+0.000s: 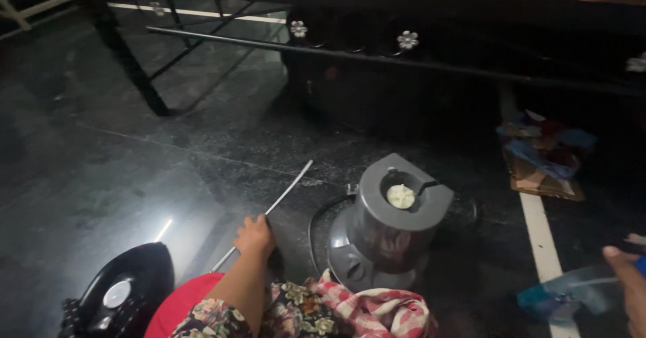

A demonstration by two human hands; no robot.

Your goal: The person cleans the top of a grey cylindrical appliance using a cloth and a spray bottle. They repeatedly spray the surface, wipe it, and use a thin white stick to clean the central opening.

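While gripped, rod (282, 197) in left hand (254, 236)

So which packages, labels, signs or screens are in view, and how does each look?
Clear plastic bag: on the floor at lower right, by the right hand, crumpled, bluish.
Pile of wrappers or cloth: on the floor at right under the dark frame, multicoloured; too dim to tell.
No labels, signs or screens show.

A dim, grainy scene is shown; a bright glare patch is reflected off the dark polished floor (168, 223) at lower left, while edges are blurred and stretched.
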